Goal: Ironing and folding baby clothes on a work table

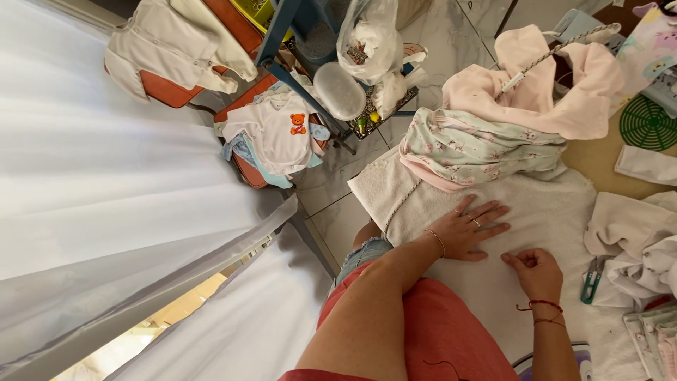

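1. White curtain (106, 176): sheer fabric filling the left side of the view.
2. Cream jacket (169, 46): draped over an orange chair, top left.
3. White baby shirt (275, 130): orange bear print, lying on a stack of clothes on a second orange seat.
4. Plastic bag (367, 35): clear, stuffed, beside a blue frame.
5. White towel (543, 212): spread flat over the work surface, at centre right.
6. Left hand (469, 229): open, fingers spread, palm pressed flat on the white towel; holds nothing.
7. Patterned garment (472, 148): pale green with a pink lining, bunched just beyond the left hand.
8. Right hand (537, 271): fingers curled, tips pinched together against the white towel; what they grip, if anything, cannot be told.
9. Pink garment (564, 92): heaped at top right.
10. Snips (591, 281): green handles, lying just right of the right hand.
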